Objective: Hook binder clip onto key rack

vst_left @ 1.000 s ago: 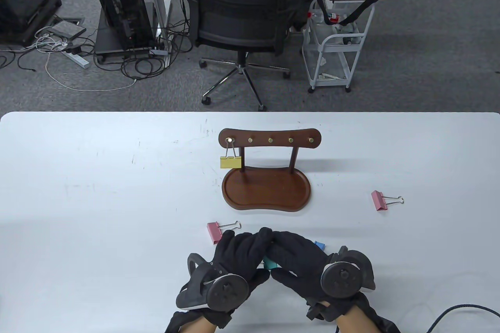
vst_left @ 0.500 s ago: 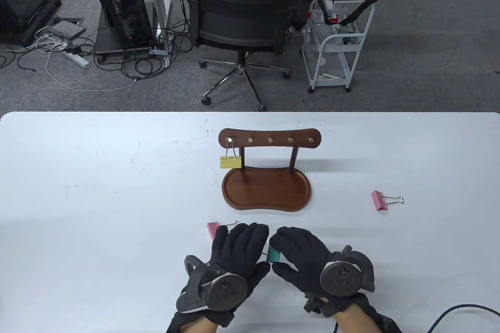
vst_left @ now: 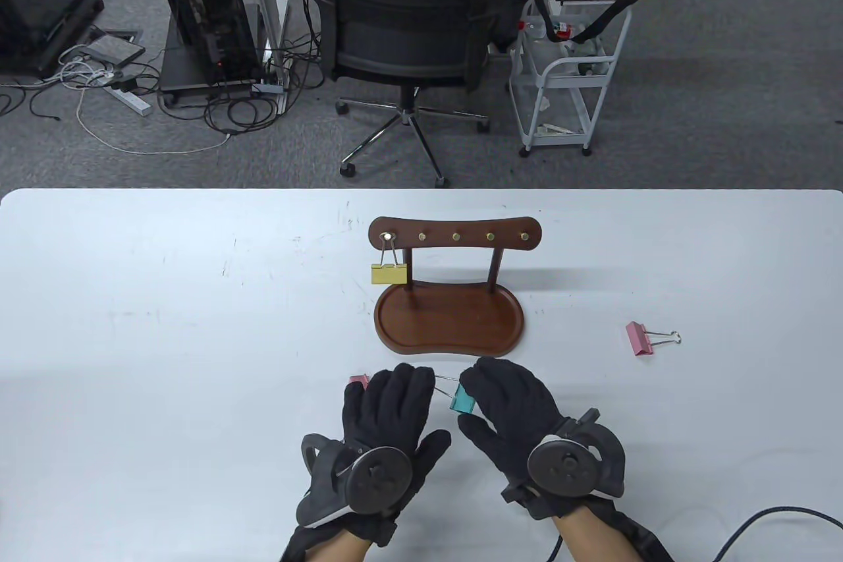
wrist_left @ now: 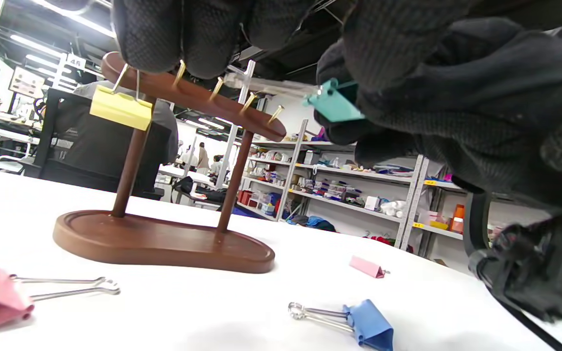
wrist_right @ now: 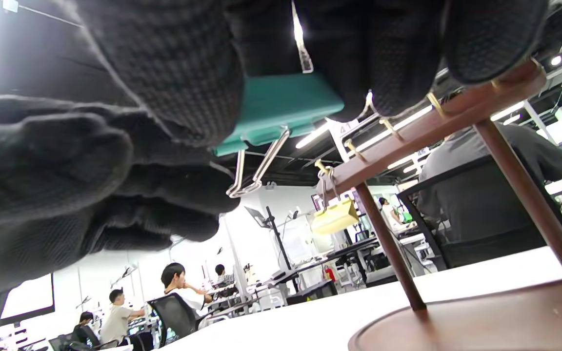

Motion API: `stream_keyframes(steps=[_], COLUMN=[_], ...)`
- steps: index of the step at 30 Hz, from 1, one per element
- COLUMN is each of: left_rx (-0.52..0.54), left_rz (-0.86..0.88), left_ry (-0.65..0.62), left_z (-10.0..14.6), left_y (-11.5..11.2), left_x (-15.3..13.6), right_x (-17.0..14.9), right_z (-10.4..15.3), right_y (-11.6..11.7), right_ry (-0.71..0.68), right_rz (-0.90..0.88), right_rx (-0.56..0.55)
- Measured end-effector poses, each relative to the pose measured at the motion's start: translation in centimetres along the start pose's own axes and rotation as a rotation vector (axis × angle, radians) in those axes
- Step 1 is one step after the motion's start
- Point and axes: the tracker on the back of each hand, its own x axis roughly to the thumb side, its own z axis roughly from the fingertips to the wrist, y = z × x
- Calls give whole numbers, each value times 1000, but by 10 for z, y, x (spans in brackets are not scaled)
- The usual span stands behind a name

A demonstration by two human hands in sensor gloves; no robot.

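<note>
Bare tabletop [vst_left: 197, 325] separates the right hand's [vst_left: 510, 400] teal clip [vst_left: 462, 401] from the rack [vst_left: 454, 279].

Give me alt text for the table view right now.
Both gloved hands hold a teal clip just in front of the rack: the right hand pinches its body, the left hand meets its wire handle. A yellow clip hangs on the leftmost peg; a pink clip lies to the right.
</note>
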Motion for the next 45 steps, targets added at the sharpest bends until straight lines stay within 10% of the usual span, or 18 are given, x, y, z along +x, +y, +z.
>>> stream_keyframes(steps=[27,45], left_rx=[103,96], left_rz=[62,84], left_ry=[136,136], left_z=[5,4], left_y=[9,9], left_x=[-17,-18], right_x=[10,-3], right_z=[-117,-141], right_y=[-10,13], right_ry=[311,444], right_rz=[20,110], right_rx=[-150,-120])
